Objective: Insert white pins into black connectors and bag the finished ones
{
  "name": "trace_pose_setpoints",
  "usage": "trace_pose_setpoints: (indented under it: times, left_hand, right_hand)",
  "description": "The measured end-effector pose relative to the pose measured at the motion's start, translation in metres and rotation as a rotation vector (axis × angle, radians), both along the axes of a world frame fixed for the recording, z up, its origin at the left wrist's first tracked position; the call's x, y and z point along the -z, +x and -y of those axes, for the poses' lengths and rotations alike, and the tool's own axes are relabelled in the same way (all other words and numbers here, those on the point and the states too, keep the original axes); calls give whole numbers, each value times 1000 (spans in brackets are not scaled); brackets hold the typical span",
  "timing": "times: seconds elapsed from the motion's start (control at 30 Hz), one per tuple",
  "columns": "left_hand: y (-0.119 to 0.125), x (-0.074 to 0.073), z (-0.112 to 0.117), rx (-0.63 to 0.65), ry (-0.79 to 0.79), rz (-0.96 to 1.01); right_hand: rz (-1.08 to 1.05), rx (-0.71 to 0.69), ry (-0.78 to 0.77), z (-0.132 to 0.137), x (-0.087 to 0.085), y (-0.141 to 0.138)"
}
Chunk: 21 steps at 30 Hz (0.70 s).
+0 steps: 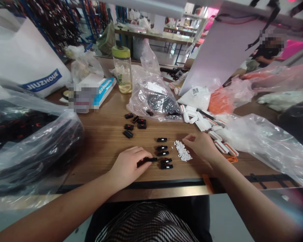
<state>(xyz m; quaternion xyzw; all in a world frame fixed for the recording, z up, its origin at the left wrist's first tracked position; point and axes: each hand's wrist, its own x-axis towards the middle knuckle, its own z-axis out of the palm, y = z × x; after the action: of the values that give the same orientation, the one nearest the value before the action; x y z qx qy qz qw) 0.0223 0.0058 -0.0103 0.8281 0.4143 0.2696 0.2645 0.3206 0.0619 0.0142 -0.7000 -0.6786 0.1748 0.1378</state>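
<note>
My left hand [129, 164] rests on the table with thumb and fingers closed around a small black plastic connector [153, 159]. Just right of it lie several similar black connectors [164, 153] in a rough column, with pairs of white dots on their near faces. A loose pile of tiny white plastic pieces [183, 151] is spread beyond them. Over the pile's right edge, my right hand [201, 145] has its thumb and index finger pinched together. Whatever is between those fingertips is too small to make out.
More black connectors [135, 124] lie farther back. Behind them are a clear bag of black parts [158, 101] and a green-lidded bottle [122, 70]. White blocks [203, 122] and plastic bags [262, 141] crowd the right; a large open bag [40, 148] stands left.
</note>
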Motion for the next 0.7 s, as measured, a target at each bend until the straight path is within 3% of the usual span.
trace_pose_setpoints:
  times: [0.13, 0.3, 0.37, 0.53, 0.6, 0.7]
  left_hand:
    - [0, -1, 2, 3, -7, -29]
    - [1, -3, 3, 28, -6, -45]
    - [1, -2, 3, 42, 0, -35]
    - [3, -2, 7, 71, 6, -5]
    - [3, -2, 9, 67, 6, 8]
    - [3, -1, 9, 71, 2, 23]
  right_hand:
    - [-106, -8, -19, -4, 4, 6]
    - [-238, -24, 60, 11, -12, -11]
    - [-261, -122, 118, 24, -19, -25]
    - [-229, -532, 197, 58, -28, -68]
    - [-209, -608, 180, 66, -27, -78]
    - [-161, -613, 170, 69, -23, -83]
